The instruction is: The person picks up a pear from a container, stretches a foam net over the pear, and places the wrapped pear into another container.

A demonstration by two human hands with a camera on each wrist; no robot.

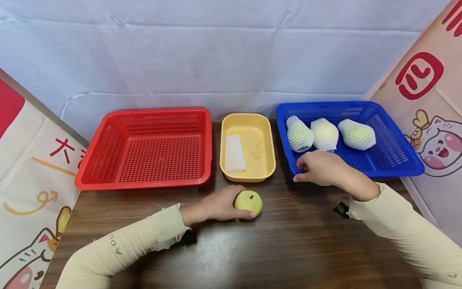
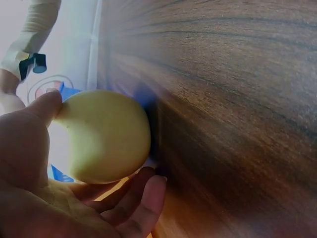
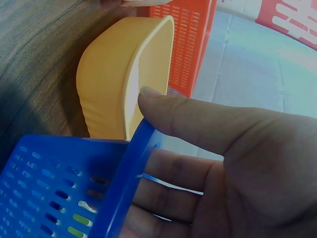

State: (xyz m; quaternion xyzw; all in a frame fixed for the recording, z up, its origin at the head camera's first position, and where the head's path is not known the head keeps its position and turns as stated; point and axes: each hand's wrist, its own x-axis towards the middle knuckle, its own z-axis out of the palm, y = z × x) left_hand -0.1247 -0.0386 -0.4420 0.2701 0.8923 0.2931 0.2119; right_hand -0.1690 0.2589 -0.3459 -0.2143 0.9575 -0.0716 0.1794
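Observation:
My left hand [image 1: 225, 204] holds a yellow-green apple [image 1: 249, 202] over the table, in front of the yellow tray [image 1: 269, 170]. Thumb and fingers lie around the apple's sides, and its dark stem faces up. In the left wrist view the apple [image 2: 106, 136] sits between the thumb and the curled fingers. My right hand [image 1: 323, 168] is at the near left corner of the blue basket [image 1: 397, 170]. In the right wrist view the basket's rim [image 3: 121, 191] passes between the thumb and the fingers, with the fingertips hidden behind it.
Several things line the back of the wooden table [image 1: 288, 249]: a red basket [image 1: 162, 184] at left, the yellow tray with a white foam net [image 1: 234, 154], and the blue basket. Three net-wrapped fruits, including a pale one [image 1: 325, 134], lie in the blue basket. A white cloth [image 1: 180, 60] hangs behind.

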